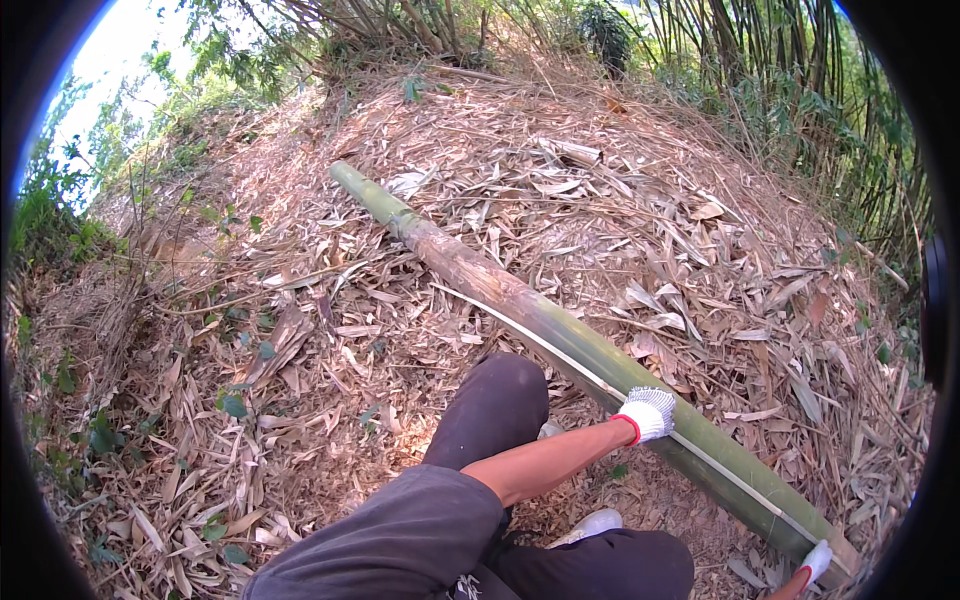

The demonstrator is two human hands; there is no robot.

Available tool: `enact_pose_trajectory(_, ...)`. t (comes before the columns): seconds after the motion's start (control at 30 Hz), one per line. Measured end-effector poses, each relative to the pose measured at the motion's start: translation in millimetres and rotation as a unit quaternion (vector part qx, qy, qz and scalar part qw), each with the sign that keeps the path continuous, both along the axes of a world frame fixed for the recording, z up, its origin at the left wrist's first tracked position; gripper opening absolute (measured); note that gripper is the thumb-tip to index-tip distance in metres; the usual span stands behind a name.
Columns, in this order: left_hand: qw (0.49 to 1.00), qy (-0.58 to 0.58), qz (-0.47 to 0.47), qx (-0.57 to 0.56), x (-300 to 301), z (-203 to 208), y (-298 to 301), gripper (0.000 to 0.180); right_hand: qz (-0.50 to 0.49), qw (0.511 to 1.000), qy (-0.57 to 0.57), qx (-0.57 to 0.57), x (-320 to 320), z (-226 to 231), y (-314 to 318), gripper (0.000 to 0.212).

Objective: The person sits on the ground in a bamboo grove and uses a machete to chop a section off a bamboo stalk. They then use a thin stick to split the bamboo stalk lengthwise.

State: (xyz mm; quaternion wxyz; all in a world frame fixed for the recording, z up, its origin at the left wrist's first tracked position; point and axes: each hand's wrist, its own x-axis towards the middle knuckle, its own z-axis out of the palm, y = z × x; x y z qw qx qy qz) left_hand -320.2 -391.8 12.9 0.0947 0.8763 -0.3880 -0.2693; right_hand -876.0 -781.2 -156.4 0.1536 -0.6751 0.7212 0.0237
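Note:
A thick green bamboo pole (590,345) lies slantwise on the ground, from the upper middle to the lower right, with a brown, scuffed stretch toward its far part. Along its near side runs a thin pale strip (530,335), like a bamboo slat. My left hand (652,413), in a white knitted glove with a red cuff, is closed over the strip against the pole. At the pole's near end my right hand (818,562), also gloved, grips the strip's end; its fingers are partly hidden.
Dry bamboo leaves (640,230) cover the sloping ground. My bent knee (505,395) in dark trousers is close to the pole, and a light shoe (590,525) shows below my left forearm. Bamboo stalks (780,70) stand at the upper right, with green plants (50,230) at the left.

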Motion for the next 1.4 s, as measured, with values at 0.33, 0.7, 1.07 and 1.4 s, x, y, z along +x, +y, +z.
enact_pose_trajectory(0.33, 1.000, 0.023, -0.004, 0.019, 0.7, 4.2, 0.1, 0.026, 0.034, 0.980, 0.185, -0.057, 56.0, 59.4, 40.1, 0.056)
enact_pose_trajectory(0.7, 1.000, 0.002, 0.003, -0.003, 0.1, 0.9, -0.4, 0.025, 0.037, 0.999, 0.013, -0.016, 23.6, 29.3, 21.2, 0.054)
enact_pose_trajectory(1.07, 0.999, 0.031, 0.001, 0.033, 1.7, -0.7, -2.1, 0.026, -0.018, 0.999, 0.006, -0.030, 20.6, 23.9, 19.0, 0.054)
enact_pose_trajectory(1.4, 1.000, 0.001, -0.006, -0.003, 1.2, -3.4, 0.3, 0.027, -0.039, 0.999, 0.005, -0.038, 22.7, 22.9, 20.2, 0.053)
